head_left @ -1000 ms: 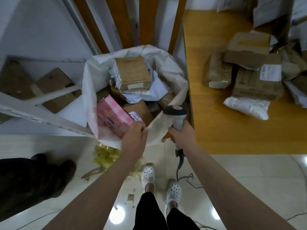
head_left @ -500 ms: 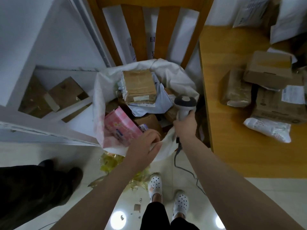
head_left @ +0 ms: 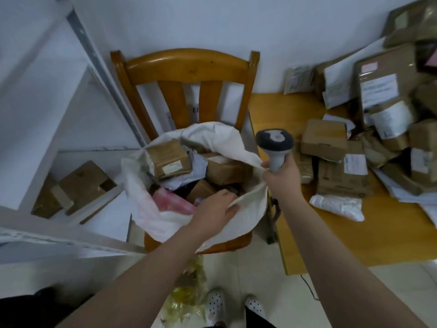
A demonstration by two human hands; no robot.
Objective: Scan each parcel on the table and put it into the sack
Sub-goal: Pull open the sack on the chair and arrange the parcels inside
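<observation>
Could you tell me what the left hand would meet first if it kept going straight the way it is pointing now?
Probably the brown parcel just beyond the left hand, inside the sack whose near rim it grips. The pink parcel lies to its left, off that line. Depth is hard to judge here.

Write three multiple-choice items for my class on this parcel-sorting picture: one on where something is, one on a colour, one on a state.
1. Where does the sack sit?
A. On the wooden chair
B. On the table
C. On the metal shelf

2. What colour is the flat parcel at the near left inside the sack?
A. Green
B. Pink
C. Black

3. What is the right hand doing?
A. Resting open on the table
B. Lifting a box
C. Gripping the scanner and the sack's rim

Answers:
1 A, the sack rests on the seat of the chair.
2 B, the pink parcel lies by the left hand.
3 C, its fingers wrap the handle of the scanner and pinch the cloth.
</observation>
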